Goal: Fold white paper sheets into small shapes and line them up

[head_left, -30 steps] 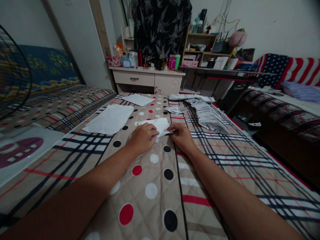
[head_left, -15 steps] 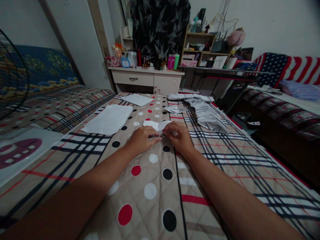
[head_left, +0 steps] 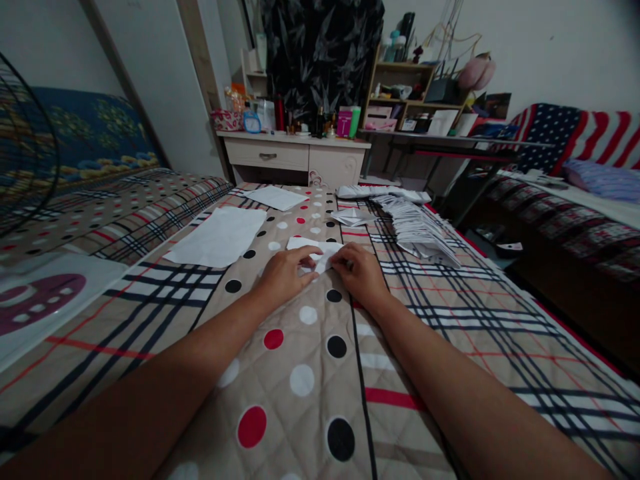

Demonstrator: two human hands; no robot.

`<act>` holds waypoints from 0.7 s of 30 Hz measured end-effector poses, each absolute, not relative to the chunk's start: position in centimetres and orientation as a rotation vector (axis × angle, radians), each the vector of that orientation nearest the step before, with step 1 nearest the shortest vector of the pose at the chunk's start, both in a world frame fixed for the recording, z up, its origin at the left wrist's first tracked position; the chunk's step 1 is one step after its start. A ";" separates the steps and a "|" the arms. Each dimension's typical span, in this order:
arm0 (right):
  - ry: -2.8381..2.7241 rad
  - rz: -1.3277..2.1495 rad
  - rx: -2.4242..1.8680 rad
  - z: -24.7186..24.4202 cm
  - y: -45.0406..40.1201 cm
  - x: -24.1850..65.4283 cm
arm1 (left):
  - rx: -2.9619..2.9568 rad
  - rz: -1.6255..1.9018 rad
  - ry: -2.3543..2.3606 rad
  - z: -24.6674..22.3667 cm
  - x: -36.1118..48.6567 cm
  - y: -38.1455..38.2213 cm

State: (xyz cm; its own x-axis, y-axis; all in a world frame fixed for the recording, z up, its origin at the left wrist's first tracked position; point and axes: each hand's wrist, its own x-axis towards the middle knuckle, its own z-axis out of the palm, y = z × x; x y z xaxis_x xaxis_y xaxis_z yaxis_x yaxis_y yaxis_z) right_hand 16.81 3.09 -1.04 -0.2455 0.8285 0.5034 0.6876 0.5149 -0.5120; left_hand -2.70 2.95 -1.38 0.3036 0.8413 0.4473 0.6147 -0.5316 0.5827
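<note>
White, creased small paper piece [head_left: 327,248]: on the quilted beige bedspread with dots and plaid [head_left: 310,427], between the 2 hands; edges partly covered by fingers.
Bare left hand [head_left: 287,275]: over the paper's left part; thumb and index finger spread, gap showing; cannot tell if the curled fingers grip any paper.
Bare right hand [head_left: 363,272]: at the paper's right edge; thumb and fingertips pressed together, apparently pinching that edge.
Folded, pointed white paper piece [head_left: 353,217]: lying beyond the right hand, just beside the row.
Long, tight row of folded white papers [head_left: 417,233]: right of the hands, many pieces; too close-packed to count.
Large white rectangular sheet [head_left: 217,237]: flat, left of the hands; 1 sheet or a pile, cannot tell.
Smaller-looking white rectangular sheet [head_left: 277,198]: flat, farther off, apart from the large one.
Folding progress: judged well along overall, given the row; the piece in hand looks part-folded, its shape short of the pointed one's. Flat paper in 2 spots looks unworked.
</note>
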 end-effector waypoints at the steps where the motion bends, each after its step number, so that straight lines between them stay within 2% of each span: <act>1: -2.038 0.239 -1.244 -1.0 3.0 16.7 | 2.292 1.063 1.309 -1.4 -2.7 3.0; 7: -2.167 0.175 -1.260 -0.9 2.9 16.5 | 2.398 1.083 1.339 -1.6 -3.3 3.4; 15: -2.197 0.095 -1.418 -0.7 2.7 16.3 | 2.555 0.889 1.462 -1.5 -3.1 3.1; 21: -2.184 -0.010 -1.478 -1.2 2.8 16.3 | 2.572 0.842 1.202 -1.7 -4.7 4.3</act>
State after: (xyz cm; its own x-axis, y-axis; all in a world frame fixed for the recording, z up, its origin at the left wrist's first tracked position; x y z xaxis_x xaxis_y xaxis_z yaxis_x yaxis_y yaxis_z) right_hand 16.33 2.76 -1.20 -0.2862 0.8686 0.4046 0.8722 0.4109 -0.2652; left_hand -4.65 4.26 -1.68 0.5129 0.7505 0.4167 0.6483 -0.6568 0.3851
